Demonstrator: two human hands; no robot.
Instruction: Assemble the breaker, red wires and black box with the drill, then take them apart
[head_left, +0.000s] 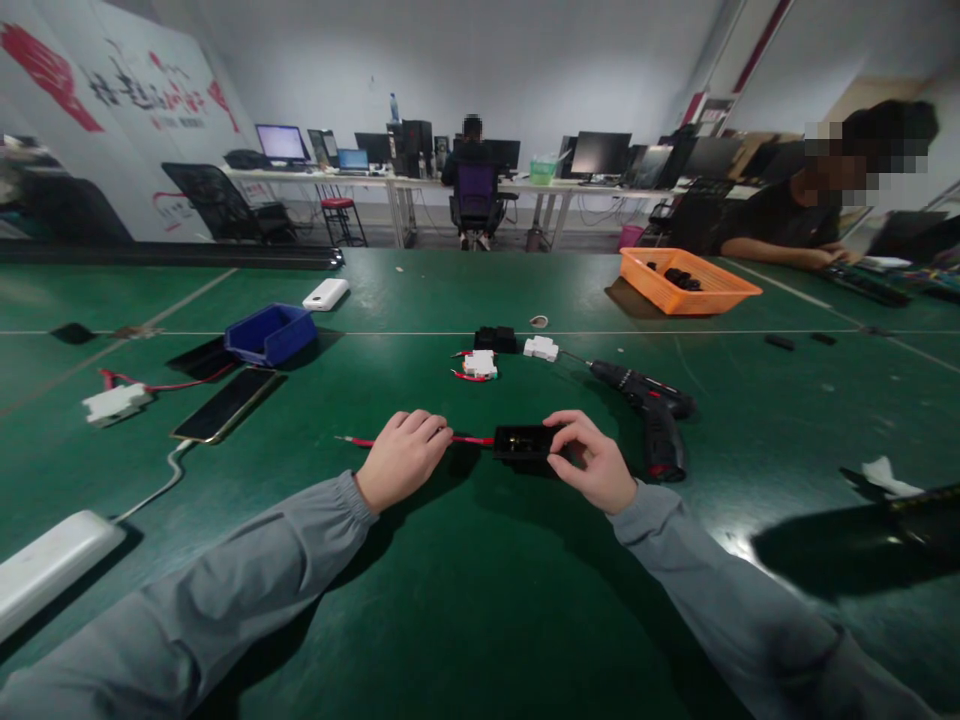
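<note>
A small black open case (pixel 521 442) lies on the green table (pixel 480 590) in front of me, with some brass-coloured parts inside. From its left end runs a red wire (pixel 474 440). My left hand (pixel 403 455) is closed round this wire, whose bare tip sticks out to the left. At the case's right end my right hand (pixel 594 462) pinches the edge between thumb and fingers. Beyond the case sit a white module with red wires (pixel 480 364), a second white module (pixel 541 348) and a black block (pixel 495 339).
A power drill (pixel 649 400) lies right of the case. Further off stand an orange basket (pixel 690 296) and a blue bin (pixel 271 336). A phone (pixel 229 405) and white power strip (pixel 56 560) are at left. A person (pixel 810 205) sits at the far right.
</note>
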